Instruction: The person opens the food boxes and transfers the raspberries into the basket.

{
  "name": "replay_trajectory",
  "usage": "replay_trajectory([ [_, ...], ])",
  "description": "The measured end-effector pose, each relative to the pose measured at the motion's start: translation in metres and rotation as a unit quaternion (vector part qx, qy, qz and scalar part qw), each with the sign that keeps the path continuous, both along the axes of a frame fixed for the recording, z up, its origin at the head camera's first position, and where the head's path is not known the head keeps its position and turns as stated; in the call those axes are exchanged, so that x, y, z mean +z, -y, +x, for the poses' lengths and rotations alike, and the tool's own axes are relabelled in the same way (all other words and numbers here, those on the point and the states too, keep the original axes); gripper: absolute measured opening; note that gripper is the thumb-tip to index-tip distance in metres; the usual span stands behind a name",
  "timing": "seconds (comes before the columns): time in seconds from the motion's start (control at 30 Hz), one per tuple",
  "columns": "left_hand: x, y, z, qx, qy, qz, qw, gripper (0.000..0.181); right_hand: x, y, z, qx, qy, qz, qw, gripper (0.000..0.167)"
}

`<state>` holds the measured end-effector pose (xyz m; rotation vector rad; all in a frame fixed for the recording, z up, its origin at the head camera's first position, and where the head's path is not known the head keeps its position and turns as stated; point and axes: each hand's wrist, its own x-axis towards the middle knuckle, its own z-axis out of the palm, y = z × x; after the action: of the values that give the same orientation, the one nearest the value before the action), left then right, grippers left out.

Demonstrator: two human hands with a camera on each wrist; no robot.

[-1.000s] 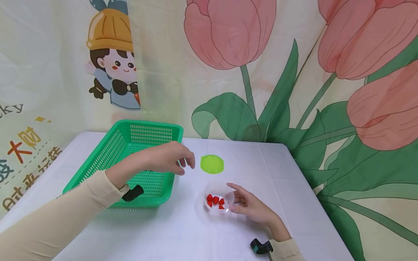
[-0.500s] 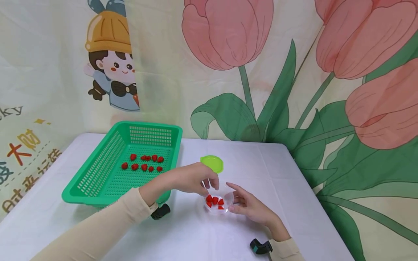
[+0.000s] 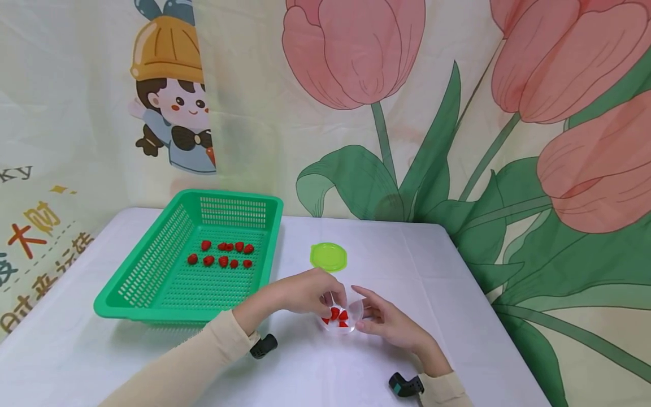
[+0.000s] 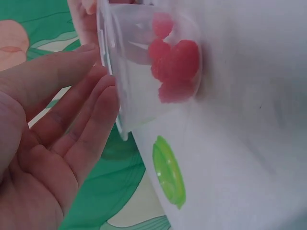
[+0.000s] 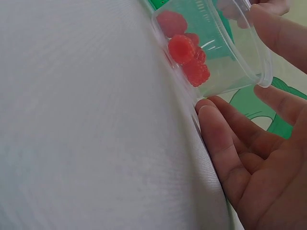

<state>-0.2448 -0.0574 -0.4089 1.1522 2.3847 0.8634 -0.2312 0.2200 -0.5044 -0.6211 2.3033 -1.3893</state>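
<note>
A clear plastic cup [image 3: 356, 308] with several red raspberries [image 3: 343, 315] at its bottom stands on the white table. The right hand [image 3: 394, 327] holds the cup from its right side; in the right wrist view the fingers of the right hand [image 5: 259, 158] lie around its rim and wall. Over the cup's left side is the left hand [image 3: 307, 291], fingers pointing down. The left wrist view has the fingertips of the left hand [image 4: 57, 120] at the rim, no berry visible between them, and raspberries [image 4: 180, 67] lower in the cup.
A green basket [image 3: 137, 312] at the left holds two rows of raspberries [image 3: 223, 261]. Behind the cup a light green lid [image 3: 329, 257] lies flat on the white tablecloth [image 3: 437, 271]. A printed curtain hangs behind the table's far edge.
The left hand has moved right and down from over the basket to the cup, uncovering the berries in the basket. The right hand has stayed on the cup.
</note>
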Motion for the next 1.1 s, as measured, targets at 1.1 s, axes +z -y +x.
replay_trajectory([
  [1.1,-0.034,-0.026,-0.004,-0.013,-0.047,-0.049,0.9976,0.023,0.001,0.001,0.002,0.012,-0.013,0.0,0.9998,0.077],
])
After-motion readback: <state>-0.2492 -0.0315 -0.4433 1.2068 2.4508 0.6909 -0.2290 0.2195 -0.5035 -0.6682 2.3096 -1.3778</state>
